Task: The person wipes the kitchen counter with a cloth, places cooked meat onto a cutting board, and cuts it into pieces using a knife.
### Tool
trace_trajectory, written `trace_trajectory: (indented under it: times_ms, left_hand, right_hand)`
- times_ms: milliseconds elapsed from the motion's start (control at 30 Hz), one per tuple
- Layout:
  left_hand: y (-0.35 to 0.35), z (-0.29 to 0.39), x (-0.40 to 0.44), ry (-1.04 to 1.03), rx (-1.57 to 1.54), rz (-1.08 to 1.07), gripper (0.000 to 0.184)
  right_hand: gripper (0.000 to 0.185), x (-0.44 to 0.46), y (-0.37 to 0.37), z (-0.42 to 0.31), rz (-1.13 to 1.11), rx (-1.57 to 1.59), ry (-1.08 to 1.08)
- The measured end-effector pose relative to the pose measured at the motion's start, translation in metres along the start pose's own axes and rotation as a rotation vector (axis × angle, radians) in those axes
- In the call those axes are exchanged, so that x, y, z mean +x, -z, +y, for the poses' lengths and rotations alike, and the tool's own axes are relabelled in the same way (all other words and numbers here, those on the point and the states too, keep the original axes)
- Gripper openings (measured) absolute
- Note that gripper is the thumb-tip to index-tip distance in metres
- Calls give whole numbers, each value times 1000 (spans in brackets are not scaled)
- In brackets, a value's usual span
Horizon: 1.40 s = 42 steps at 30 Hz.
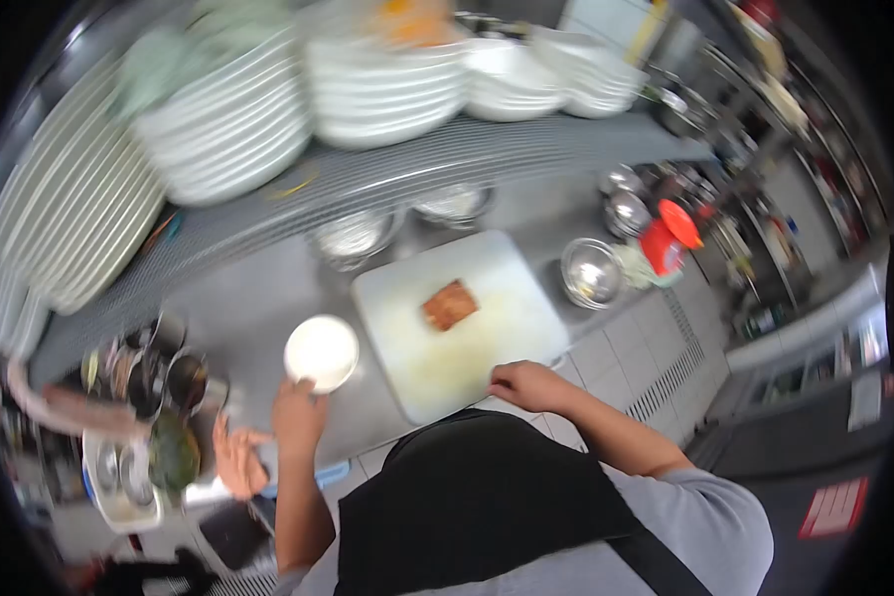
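Note:
My left hand [300, 409] grips the near rim of a round white bowl [321, 348] with pale contents or a pale inside. The bowl is on or just over the steel counter, left of a white cutting board [407, 298]. On the board lies a reddish-brown block of food [451, 305], perhaps cooked meat, with a yellowish wet stain in front of it. My right hand [528, 385] is curled closed by the board's near right edge. Whether it touches the board or has something in its fingers is hidden.
Stacked white plates [219, 124] and bowls fill the shelf [368, 164] above. Film-covered bowls [356, 236] stand behind the board; a metal bowl [592, 273] and a red container [666, 238] are right. Another person's hand [236, 459] reaches in at left, near dark containers [184, 379].

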<state>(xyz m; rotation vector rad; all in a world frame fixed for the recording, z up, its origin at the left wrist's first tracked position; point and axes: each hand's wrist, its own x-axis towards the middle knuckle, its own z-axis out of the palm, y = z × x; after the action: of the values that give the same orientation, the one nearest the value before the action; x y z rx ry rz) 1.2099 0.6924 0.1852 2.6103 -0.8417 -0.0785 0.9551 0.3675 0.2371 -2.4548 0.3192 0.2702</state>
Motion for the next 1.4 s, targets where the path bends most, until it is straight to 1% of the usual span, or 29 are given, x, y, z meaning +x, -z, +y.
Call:
trace_trajectory:
  times_ms: [67, 133, 200, 233, 300, 367, 433, 500, 567, 633, 667, 700, 767, 800, 833, 867, 900, 933, 967, 1033, 1067, 1100, 1133, 1167, 1233, 1267, 1333, 1367, 1400]
  left_hand:
    - [16, 20, -1, 123, 24, -171, 49]
    - [15, 8, -5, -5, 12, -94, 59]
    - [28, 11, -6, 64, -63, -94, 62]
    - [37, 17, -3, 38, -60, -96, 62]
    - [57, 34, 1, 252, -52, -123, 60]
    - [63, 46, 3, 262, -14, -78, 58]
    - [63, 59, 4, 280, 23, -21, 56]
    - [57, 76, 1, 313, 24, 48, 53]
    - [43, 103, -3, 337, 86, 80, 49]
    - [23, 133, -9, 290, 124, 97, 44]
    - [6, 142, -12, 291, 143, 119, 38]
    - [-2, 167, -11, 308, 157, 117, 38]
    - [-10, 228, -15, 298, 23, 42, 34]
    - [-23, 243, -18, 256, 7, 60, 33]
    - [-31, 256, -20, 215, -4, 78, 32]
    - [-31, 281, -21, 231, 18, 33, 32]
    - [-33, 306, -19, 244, 35, -10, 32]
    - [-35, 321, -23, 267, 11, -43, 32]
    - [-38, 331, -26, 290, -17, -64, 32]
    - [-41, 345, -32, 351, -3, -143, 34]
    - [-42, 346, -36, 417, 17, -115, 34]
    - [-44, 345, -39, 394, 60, -132, 35]
    - [-47, 344, -40, 361, 102, -154, 36]
    - [-50, 343, -39, 400, 118, -137, 36]
    - [-55, 341, -34, 366, 110, -106, 38]
    - [-55, 343, -26, 340, 153, -83, 38]
    - [-60, 343, -6, 255, 207, -13, 40]
    - [-64, 340, 6, 195, 219, 37, 40]
    - [-67, 336, 20, 164, 267, 83, 41]
  right_hand:
    - [29, -7, 4, 1, -19, -8, -23]
    - [29, -12, 12, 7, 10, 9, -48]
    - [25, -17, 22, 19, 36, 38, -104]
    - [25, -22, 29, 29, 58, 45, -116]
    - [25, -29, 46, 57, 273, -127, -191]
    - [25, -38, 73, 100, 459, -157, -334]
    - [27, -52, 106, 154, 698, -228, -504]
    - [32, -75, 159, 201, 877, -171, -608]
    - [36, -100, 211, 231, 1034, 20, -760]
    - [30, -121, 244, 326, 1149, 78, -715]
    - [26, -131, 261, 355, 1267, 37, -634]
    - [24, -140, 274, 385, 1375, -1, -550]
    - [26, -156, 304, 455, 1320, 1, -589]
    - [38, -162, 317, 473, 1266, -176, -664]
    - [48, -162, 328, 502, 1188, -229, -799]
    - [54, -165, 341, 511, 1049, -248, -895]
    - [55, -167, 342, 543, 1032, -373, -814]
    - [62, -164, 345, 582, 1048, -362, -781]
    - [65, -164, 348, 610, 921, -450, -746]
    - [62, -158, 350, 666, 843, -443, -594]
    - [57, -155, 351, 692, 785, -494, -592]
    - [52, -148, 350, 720, 779, -266, -482]
    - [49, -144, 348, 698, 693, -181, -475]
    - [47, -145, 348, 675, 608, -102, -477]
    - [42, -140, 342, 703, 651, 50, -380]
    - [42, -136, 340, 702, 637, 60, -359]
    - [35, -141, 350, 696, 655, -238, -428]
    - [35, -148, 355, 696, 653, -235, -417]
    - [32, -157, 363, 699, 602, -265, -454]
